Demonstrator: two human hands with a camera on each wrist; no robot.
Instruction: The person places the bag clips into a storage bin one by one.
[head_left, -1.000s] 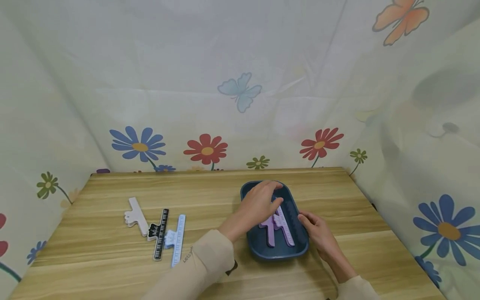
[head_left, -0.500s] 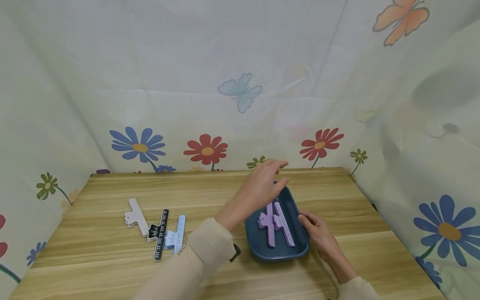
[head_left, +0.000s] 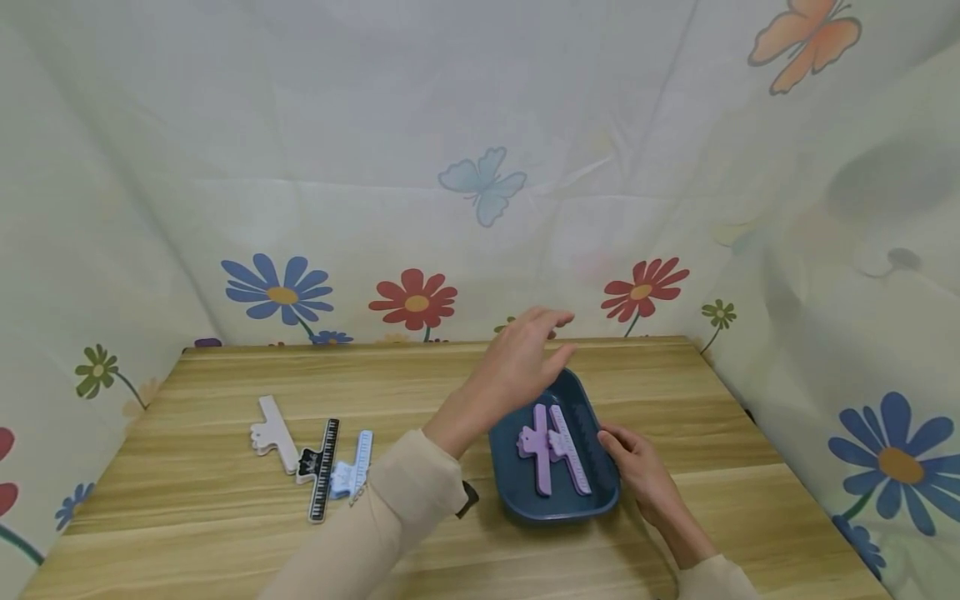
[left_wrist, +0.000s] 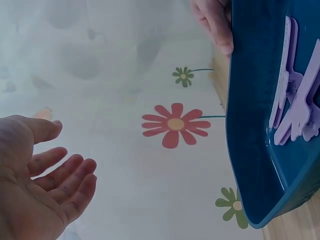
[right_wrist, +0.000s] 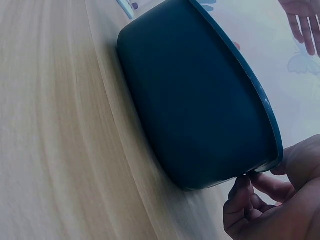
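My left hand (head_left: pixel 521 354), fingers spread and holding nothing, hovers over the far left edge of the dark blue plastic basin (head_left: pixel 517 496). In the left wrist view, the palm and loosely bent fingers of that hand (left_wrist: pixel 50 180) are apart from the basin wall (left_wrist: pixel 252 170). Two clips lie side by side in the basin: a plain purple one (head_left: pixel 542 471) and a lilac one with ruler markings (head_left: pixel 573 458). My right hand (head_left: pixel 645 471) pinches the basin's right rim between thumb and fingers; the right wrist view shows this grip beneath the rim.
On the wooden table (head_left: pixel 405 387) to the left lie a white clip (head_left: pixel 279 437), a black clip with a piano-key print (head_left: pixel 324 479) and a light blue clip (head_left: pixel 363 458), partly covered by the left sleeve (head_left: pixel 390 500). A flower-printed cloth (head_left: pixel 345 225) hangs behind.
My left hand has lifted up and back from over the basin's interior, uncovering more of the two clips. My right hand stays at the rim, and the basin barely shifts.
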